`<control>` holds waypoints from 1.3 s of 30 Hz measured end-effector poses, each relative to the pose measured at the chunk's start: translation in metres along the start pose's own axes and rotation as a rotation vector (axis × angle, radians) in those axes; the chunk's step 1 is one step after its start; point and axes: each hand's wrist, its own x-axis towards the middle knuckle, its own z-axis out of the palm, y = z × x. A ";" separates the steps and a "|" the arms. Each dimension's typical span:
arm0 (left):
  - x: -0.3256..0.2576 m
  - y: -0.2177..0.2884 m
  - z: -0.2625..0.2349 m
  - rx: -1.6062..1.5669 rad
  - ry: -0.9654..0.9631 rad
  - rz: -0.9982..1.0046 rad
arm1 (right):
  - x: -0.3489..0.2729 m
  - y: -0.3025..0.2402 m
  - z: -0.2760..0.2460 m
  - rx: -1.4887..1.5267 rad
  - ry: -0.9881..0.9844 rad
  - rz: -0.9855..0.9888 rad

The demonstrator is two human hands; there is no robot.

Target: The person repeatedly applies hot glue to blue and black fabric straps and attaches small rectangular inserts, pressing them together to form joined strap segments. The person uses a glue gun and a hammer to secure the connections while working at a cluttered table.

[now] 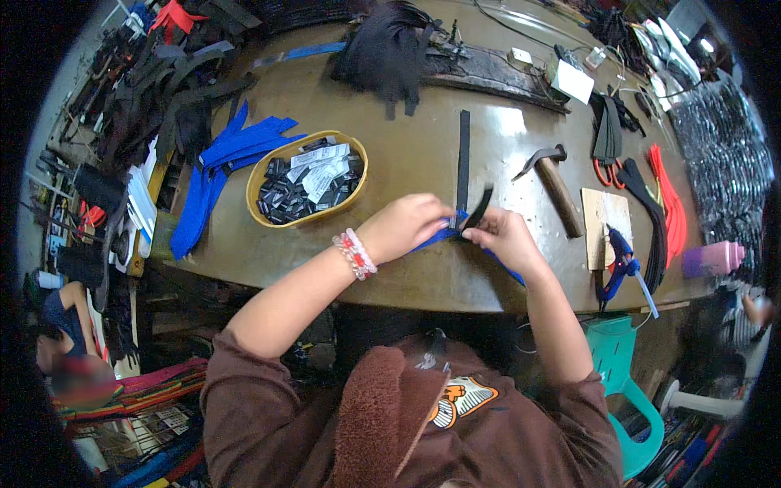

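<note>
Both hands meet at the near side of the table around a black webbing strap (pixel 464 154) and a blue strap (pixel 506 268). My left hand (pixel 413 221), with beaded bracelets at its wrist, pinches the blue strap where it meets the black one; a small dark piece shows by the fingertips, too small to name. Between the closed thumb and fingers of my right hand (pixel 504 234), a short end of black strap stands up at a slant. The long part of the black strap lies straight away from me on the tabletop. Fingers partly hide the join.
A yellow tub (pixel 364 180) of small black pieces and white labels stands left, beside blue straps (pixel 195 207). Rightward are a hammer (pixel 560 195), a cardboard piece (pixel 598 215), a blue glue gun (pixel 620 252) and red straps (pixel 665 203). Black straps (pixel 382 61) are heaped at the back.
</note>
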 end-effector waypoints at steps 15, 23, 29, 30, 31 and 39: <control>-0.019 -0.018 0.023 0.271 -0.044 0.156 | 0.036 0.018 0.017 -0.105 0.340 0.052; -0.019 -0.019 0.023 0.315 -0.044 0.178 | 0.036 0.023 0.020 -0.209 0.354 -0.004; -0.012 -0.018 0.018 0.348 -0.077 0.214 | 0.043 0.028 0.016 -0.297 0.311 -0.027; -0.012 -0.016 0.018 0.364 -0.096 0.202 | 0.045 0.029 0.013 -0.300 0.289 -0.056; -0.013 -0.015 0.017 0.409 -0.093 0.228 | 0.044 0.030 0.013 -0.297 0.309 -0.010; -0.007 -0.004 0.025 0.625 -0.167 0.258 | 0.001 -0.015 0.023 -0.628 0.287 -0.213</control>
